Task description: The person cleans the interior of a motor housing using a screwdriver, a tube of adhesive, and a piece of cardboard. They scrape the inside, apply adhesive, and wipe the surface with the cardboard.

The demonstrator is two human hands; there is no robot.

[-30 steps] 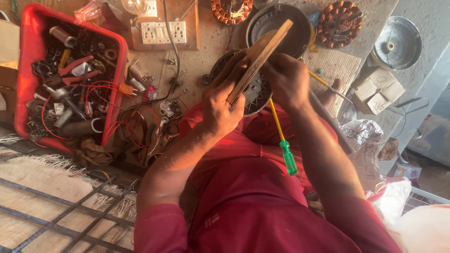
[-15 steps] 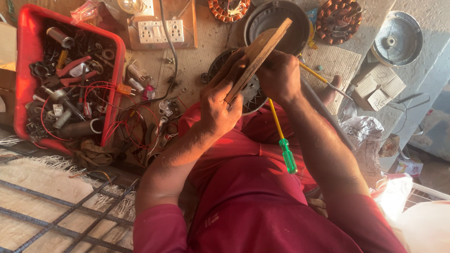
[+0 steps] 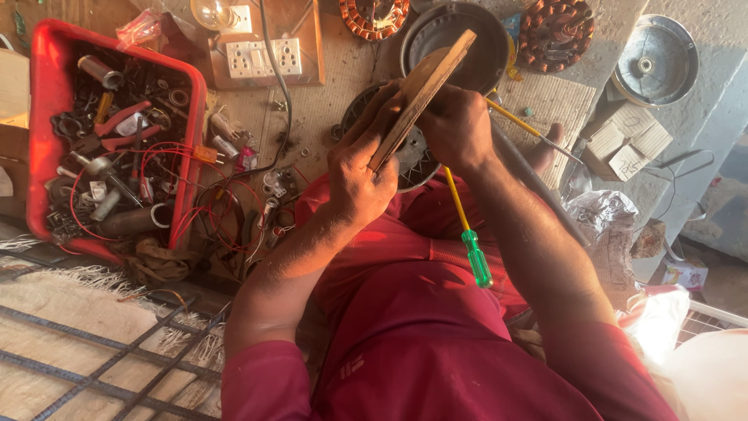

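The left hand (image 3: 360, 175) is curled around the lower end of a flat brown wooden slat (image 3: 423, 93), thumb and fingers wrapped on it, and the slat runs up toward one o'clock, tilted on edge. The right hand (image 3: 456, 125) is closed on the slat's middle from the three o'clock side, fingers folded over its edge, so both hands hold the same piece. Under the hands, partly hidden, lies a round dark metal motor housing (image 3: 413, 160) resting against the person's red-clad lap. A screwdriver with a yellow shaft and green translucent handle (image 3: 467, 234) lies on the lap at five o'clock from the right hand, its handle pointing down toward the body. A second thin yellow-shafted tool (image 3: 530, 129) stretches out at three o'clock from the right hand across a woven mat. At twelve o'clock from the hands sits a dark round metal pan (image 3: 460, 39), with copper-wound stators at eleven o'clock (image 3: 374, 15) and one o'clock (image 3: 557, 35). A shiny metal bell-shaped cover (image 3: 654, 58) stands at two o'clock, well apart. At nine to ten o'clock a red plastic tray (image 3: 37, 93) holds loose tools, wires and metal parts, and a wooden board with white sockets and a bulb (image 3: 265, 54) lies at eleven o'clock between tray and pan.
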